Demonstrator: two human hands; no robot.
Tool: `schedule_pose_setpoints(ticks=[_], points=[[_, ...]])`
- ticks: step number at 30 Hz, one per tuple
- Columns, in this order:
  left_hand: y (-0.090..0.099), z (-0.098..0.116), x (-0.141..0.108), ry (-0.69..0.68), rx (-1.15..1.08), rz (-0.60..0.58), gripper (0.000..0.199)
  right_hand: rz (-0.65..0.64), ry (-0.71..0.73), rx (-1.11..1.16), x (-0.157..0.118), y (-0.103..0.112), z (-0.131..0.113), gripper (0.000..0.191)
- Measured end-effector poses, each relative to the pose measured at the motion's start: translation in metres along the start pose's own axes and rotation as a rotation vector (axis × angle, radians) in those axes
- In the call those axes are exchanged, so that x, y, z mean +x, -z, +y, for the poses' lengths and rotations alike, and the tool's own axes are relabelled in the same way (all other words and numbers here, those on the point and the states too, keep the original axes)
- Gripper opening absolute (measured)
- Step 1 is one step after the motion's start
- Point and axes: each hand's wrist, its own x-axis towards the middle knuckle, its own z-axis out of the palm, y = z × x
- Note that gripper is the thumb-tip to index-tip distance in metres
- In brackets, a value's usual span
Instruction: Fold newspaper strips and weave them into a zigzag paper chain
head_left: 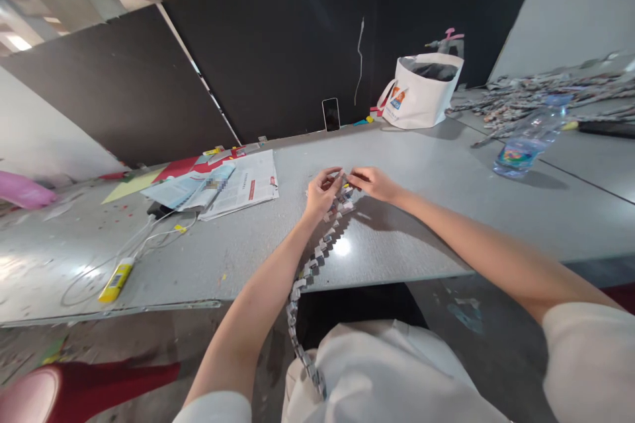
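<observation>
A long zigzag chain of folded paper (323,243) runs from between my hands, over the table's front edge, and down to my lap. My left hand (323,193) is closed on the chain's upper end, thumb and fingers pinched together. Close against it, my right hand (370,183) pinches at the same end, where a small yellow bit shows. The exact piece between the fingertips is too small to make out. Both hands are just above the grey table (397,238).
Newspapers (248,185) and coloured paper lie at left, near a yellow glue stick (117,279) and a white cable. A phone (331,114) leans on the black panel. A white bag (421,92), a water bottle (530,139) and a heap of rolled paper strips (536,96) stand at right.
</observation>
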Motion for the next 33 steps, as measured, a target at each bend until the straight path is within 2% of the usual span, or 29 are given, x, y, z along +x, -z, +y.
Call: schedule_pose_setpoints(ticks=[2,6,11,15,18,24,33], points=[[0.000,-0.001,0.000,0.010,-0.015,-0.009,0.053,-0.077,0.012,-0.004,-0.001,0.005,0.001,0.053],[0.000,-0.005,-0.001,0.013,-0.023,-0.037,0.057,-0.091,0.034,0.006,-0.002,0.005,0.003,0.053],[0.000,-0.005,-0.002,0.000,0.006,-0.055,0.058,-0.043,0.091,-0.027,-0.005,-0.002,0.004,0.051],[-0.001,-0.006,-0.001,0.042,-0.002,-0.004,0.061,0.008,0.130,-0.035,-0.006,-0.004,0.001,0.048],[-0.001,-0.008,0.000,0.068,0.000,0.027,0.056,0.044,0.155,-0.065,-0.006,-0.005,0.001,0.046],[0.003,-0.010,0.001,0.011,0.048,-0.033,0.049,0.042,0.219,-0.148,-0.006,-0.004,0.005,0.045],[0.002,0.003,-0.003,-0.052,0.101,-0.060,0.046,-0.036,0.254,-0.128,0.000,0.006,0.007,0.034]])
